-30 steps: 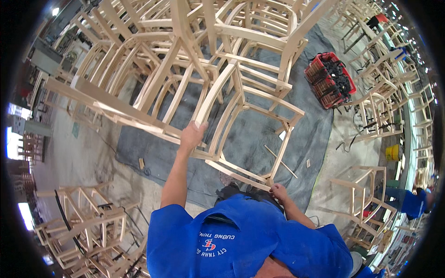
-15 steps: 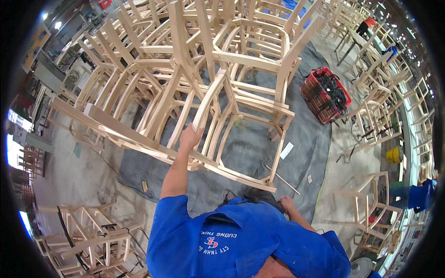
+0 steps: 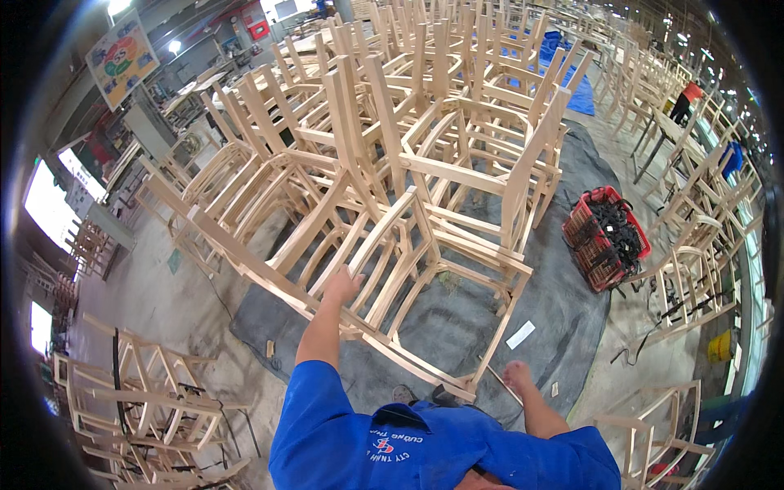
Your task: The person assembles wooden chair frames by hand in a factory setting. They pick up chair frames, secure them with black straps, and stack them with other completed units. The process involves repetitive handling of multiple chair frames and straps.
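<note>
My left hand (image 3: 341,286) is closed round the curved rail of a bare wooden chair frame (image 3: 380,232), which stands just in front of me. Lower right of that frame, my right hand (image 3: 516,376) hangs apart from it; its fingers are blurred, so I cannot make out their shape. Nearest to this hand are a white strip (image 3: 520,335) and a thin wooden stick on the dark floor sheet (image 3: 563,318).
Many chair frames (image 3: 457,175) crowd together beyond me. A red basket (image 3: 581,237) of black straps stands to the right. More frames (image 3: 155,400) with black straps lie at the lower left, and others line the right side. A blue sheet (image 3: 580,98) is farther back.
The view has tilted up, showing more of the far frames. My right hand has come away from my body, out toward the white strip. My left hand keeps its hold on the rail.
</note>
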{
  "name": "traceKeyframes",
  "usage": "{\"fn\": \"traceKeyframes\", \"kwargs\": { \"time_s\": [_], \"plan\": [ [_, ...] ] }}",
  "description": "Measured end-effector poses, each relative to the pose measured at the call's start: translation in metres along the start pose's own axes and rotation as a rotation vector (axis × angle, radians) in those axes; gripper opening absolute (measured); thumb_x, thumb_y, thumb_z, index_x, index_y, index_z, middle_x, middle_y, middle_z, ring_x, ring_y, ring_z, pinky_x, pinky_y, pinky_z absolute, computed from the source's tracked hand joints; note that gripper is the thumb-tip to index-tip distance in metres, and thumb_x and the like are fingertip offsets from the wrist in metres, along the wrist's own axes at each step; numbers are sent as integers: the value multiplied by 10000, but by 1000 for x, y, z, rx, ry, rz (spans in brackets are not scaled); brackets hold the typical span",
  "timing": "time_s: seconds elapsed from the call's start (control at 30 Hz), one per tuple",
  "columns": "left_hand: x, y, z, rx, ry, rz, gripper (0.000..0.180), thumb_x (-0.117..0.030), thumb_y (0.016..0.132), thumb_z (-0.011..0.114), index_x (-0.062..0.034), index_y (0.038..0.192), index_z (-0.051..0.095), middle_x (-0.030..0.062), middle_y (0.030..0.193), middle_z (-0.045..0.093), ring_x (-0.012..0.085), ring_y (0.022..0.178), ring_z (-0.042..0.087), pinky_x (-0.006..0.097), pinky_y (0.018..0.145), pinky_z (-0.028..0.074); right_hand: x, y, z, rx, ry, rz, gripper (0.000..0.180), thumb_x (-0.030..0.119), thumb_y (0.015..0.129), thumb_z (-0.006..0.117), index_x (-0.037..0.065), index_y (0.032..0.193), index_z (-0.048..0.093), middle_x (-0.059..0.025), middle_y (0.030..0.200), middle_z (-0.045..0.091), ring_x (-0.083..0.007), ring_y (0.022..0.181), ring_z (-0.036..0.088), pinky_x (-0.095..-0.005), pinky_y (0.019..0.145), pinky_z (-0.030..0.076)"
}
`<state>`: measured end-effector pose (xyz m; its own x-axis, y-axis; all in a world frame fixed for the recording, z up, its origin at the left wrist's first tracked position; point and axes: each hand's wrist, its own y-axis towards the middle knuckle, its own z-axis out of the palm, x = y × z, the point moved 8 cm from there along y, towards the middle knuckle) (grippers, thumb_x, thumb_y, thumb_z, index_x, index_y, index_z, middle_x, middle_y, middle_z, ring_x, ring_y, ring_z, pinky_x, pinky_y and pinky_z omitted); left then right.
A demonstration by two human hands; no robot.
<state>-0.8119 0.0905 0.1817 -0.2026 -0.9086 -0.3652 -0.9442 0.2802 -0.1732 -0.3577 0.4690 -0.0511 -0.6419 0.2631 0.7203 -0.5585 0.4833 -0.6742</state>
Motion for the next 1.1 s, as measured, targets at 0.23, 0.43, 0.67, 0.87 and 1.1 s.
{"fn": "traceKeyframes", "kwargs": {
  "time_s": [0.23,0.43,0.67,0.87,1.1],
  "plan": [
    [33,-60,0,-11,122,-131,708,-484,933,647,-6,1414,444,290,1216,662,452,1142,641,513,975,513,-35,-10,-28,4,55,73,132,182,947,562,82,1020,607,-81,760,624,-202,624,622,-374,494,509],
    [55,-121,-9,-240,244,-234,701,-352,926,669,-75,1505,386,212,1387,547,398,1266,541,504,1029,459,-142,-53,-4,302,-583,36,186,265,894,567,127,927,687,-138,820,665,-295,754,676,-474,655,552],
    [106,-264,67,-588,-147,-410,577,-282,941,620,-46,1444,466,244,1366,562,436,1242,539,512,1012,455,-157,-59,28,414,-594,158,297,272,910,540,33,951,713,-200,819,698,-339,749,714,-452,670,559],
    [99,-401,197,274,-117,-443,447,-417,923,536,-28,1062,707,259,1080,704,466,1027,658,526,933,514,-51,-23,49,57,-699,-208,380,365,880,600,-1,925,694,-245,924,715,-352,908,714,-463,761,535],
    [219,-516,180,420,-189,-397,441,-423,921,522,-56,987,756,245,992,721,417,977,686,518,869,542,-27,-55,226,486,-1055,-470,470,395,887,636,-48,1039,672,-140,841,691,-266,766,652,-465,698,507]
  ]
}}
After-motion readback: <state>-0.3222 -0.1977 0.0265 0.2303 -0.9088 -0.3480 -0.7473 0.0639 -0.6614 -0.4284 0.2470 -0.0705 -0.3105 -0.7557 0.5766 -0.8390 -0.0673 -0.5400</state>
